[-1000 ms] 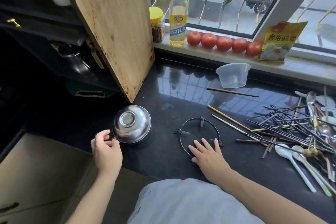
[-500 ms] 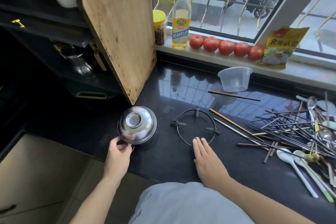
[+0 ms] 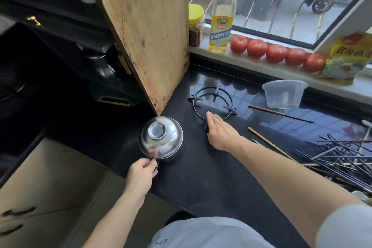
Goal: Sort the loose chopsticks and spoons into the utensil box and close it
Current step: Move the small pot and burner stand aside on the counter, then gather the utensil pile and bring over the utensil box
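Head view, kitchen counter. The right hand (image 3: 220,132) lay flat on the black countertop (image 3: 201,177), fingers straight and together, their tips touching the near rim of the black wire ring stand (image 3: 213,102). Compared with half a second earlier, the stand sat farther back, closer to the windowsill, and the right arm was stretched further forward. The left hand (image 3: 142,173) pinched, with curled fingers, something small and dark at the near edge of the upturned steel bowl (image 3: 161,139); what it pinched could not be made out. The bowl stood at the foot of the leaning wooden cutting board (image 3: 149,32), much as it did a moment before.

The loose chopsticks (image 3: 342,157) lay in a tangled heap at the right edge of the view, well apart from both hands and untouched; the camera had swung left, so less of the heap showed than earlier and the spoons were mostly cut off. No utensil box could be identified. A single dark chopstick (image 3: 279,113) lay just in front of the clear plastic tub (image 3: 283,93). On the sill stood an oil bottle (image 3: 221,16), a yellow-lidded jar (image 3: 196,24) and five tomatoes (image 3: 276,53).
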Tool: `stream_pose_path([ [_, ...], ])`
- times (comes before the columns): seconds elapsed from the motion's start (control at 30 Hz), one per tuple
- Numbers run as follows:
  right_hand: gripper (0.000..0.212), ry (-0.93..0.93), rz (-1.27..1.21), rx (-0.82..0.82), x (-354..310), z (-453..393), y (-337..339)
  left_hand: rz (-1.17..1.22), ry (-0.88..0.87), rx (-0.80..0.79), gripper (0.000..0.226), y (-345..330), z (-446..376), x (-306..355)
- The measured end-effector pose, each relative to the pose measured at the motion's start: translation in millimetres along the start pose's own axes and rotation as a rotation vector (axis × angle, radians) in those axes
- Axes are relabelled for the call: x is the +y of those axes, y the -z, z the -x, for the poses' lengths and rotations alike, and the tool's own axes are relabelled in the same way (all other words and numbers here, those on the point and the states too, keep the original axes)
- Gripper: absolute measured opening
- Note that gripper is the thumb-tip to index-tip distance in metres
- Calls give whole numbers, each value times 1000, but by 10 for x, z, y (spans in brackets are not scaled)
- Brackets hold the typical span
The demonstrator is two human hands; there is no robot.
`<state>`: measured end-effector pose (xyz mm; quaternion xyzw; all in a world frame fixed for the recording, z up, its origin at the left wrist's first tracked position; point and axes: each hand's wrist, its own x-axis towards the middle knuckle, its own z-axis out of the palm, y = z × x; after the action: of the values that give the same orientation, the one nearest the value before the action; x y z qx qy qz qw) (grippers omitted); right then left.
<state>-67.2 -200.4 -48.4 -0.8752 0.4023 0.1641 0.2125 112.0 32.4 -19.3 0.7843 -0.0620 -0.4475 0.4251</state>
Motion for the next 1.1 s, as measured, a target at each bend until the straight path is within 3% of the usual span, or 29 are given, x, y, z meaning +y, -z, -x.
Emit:
stream_pose_path([
  [0.3,76,-5,-22,-36,-57,-807,601,-49,4,50,19,-13,118,149],
  [0.37,79,15,-100,-29,-5,-800,633,-73,-4,49,19,-55,135,220],
  [0.43,78,10,-284,93,54,-634,608,-69,-17,45,18,-140,94,332],
  [0.5,71,-69,-465,291,152,-336,458,-61,-37,30,19,-298,39,523],
  [0.57,65,-184,-575,382,337,18,269,-40,-78,-13,18,-549,-55,800],
  [0.8,54,-506,-722,441,1002,982,-64,-151,-270,-10,23,-1578,-828,1685],
  [1.1,52,-649,-615,505,1564,1125,316,-240,-269,69,25,-1941,-1181,1814],
])
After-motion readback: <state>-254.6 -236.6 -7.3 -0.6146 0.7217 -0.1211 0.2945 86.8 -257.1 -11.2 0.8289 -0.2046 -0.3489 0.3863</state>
